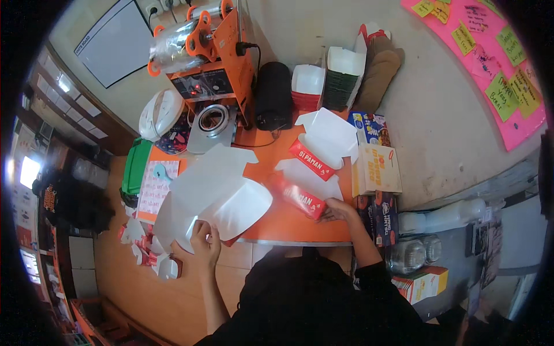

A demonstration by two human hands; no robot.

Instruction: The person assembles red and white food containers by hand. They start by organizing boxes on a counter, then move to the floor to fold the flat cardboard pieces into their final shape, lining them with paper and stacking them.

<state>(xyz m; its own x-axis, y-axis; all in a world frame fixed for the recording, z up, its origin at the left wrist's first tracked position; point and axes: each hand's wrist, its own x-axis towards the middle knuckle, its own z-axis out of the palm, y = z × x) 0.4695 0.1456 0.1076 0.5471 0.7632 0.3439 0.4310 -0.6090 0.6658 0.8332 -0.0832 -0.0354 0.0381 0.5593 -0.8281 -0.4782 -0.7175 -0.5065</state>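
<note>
A large white cardboard food box stands unfolded on the left of the orange table, lid flap raised, its near edge over the table's front. My left hand is closed at this near edge, fingers curled and pinching the card. Further right lies a smaller red-and-white paper box, slightly blurred. My right hand has its fingers on the right end of that box, the thumb side hidden against it. Just behind it sits another red-and-white box with its white lid open.
An orange sealing machine stands at the back left beside a black cylinder. Stacked paper containers line the wall. Cartons border the table's right edge. Several folded boxes lie on the floor at left, near a green bin.
</note>
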